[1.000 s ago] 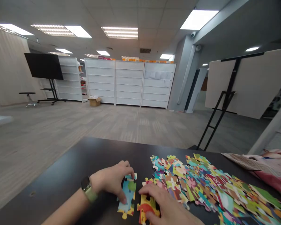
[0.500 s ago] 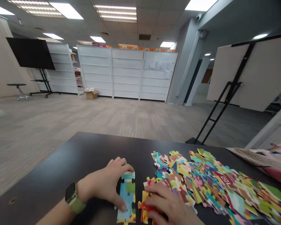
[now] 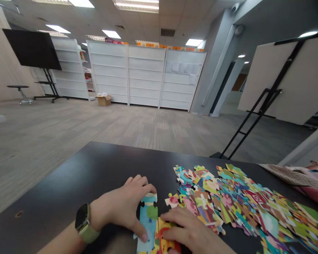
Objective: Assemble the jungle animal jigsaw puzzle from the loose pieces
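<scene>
A strip of joined jigsaw puzzle pieces (image 3: 149,222), light blue with a green patch, lies upright in the picture near the table's front. My left hand (image 3: 131,208) spans it, fingers at its far end and thumb pressing on its face. To the right, my right hand (image 3: 189,229) holds a yellow and red jigsaw puzzle piece (image 3: 164,234) from above, partly covering it. That piece meets the strip's right edge; whether the tabs have locked I cannot tell. A pink puzzle piece (image 3: 172,200) lies just beyond my right fingers.
A heap of loose puzzle pieces (image 3: 241,201) spreads over the right side of the dark table (image 3: 108,165). Patterned cloth (image 3: 283,176) lies at the right edge. Beyond the table stand a board on a black stand (image 3: 270,95) and white shelves (image 3: 145,77).
My right hand has brought the yellow and red piece left, closing the gap to the blue strip. My left hand stays on the strip. The camera view has tilted slightly.
</scene>
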`<state>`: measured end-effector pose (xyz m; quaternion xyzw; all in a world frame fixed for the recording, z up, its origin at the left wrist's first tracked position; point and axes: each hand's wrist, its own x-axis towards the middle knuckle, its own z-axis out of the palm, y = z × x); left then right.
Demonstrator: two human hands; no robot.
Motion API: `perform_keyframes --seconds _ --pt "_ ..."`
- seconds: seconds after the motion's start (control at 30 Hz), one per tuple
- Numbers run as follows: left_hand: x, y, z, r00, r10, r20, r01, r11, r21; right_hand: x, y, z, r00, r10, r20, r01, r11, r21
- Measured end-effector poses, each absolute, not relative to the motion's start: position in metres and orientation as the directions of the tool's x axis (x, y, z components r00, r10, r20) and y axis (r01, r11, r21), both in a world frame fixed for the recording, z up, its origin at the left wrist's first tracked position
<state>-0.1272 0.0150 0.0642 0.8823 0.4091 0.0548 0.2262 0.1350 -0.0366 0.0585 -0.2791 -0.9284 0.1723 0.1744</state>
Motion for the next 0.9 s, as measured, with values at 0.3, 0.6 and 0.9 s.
perform_keyframes --seconds 0.3,0.6,0.9 --pt "-0.127 0.017 0.064 0.661 0.743 -0.102 0.693 -0.553 0.462 0.135 -0.044 0.057 -0.775 0.606 0.177 0.542 0.782 -0.308" --pt "-0.127 0.012 0.064 0.659 0.743 -0.115 0.699 -0.55 0.456 0.133 -0.046 0.056 -0.777 0.612 0.15 0.534 0.766 -0.358" --pt "-0.136 0.019 0.063 0.615 0.781 -0.112 0.739 -0.521 0.426 0.142 -0.039 0.024 -0.763 0.599 0.243 0.358 0.704 -0.614"
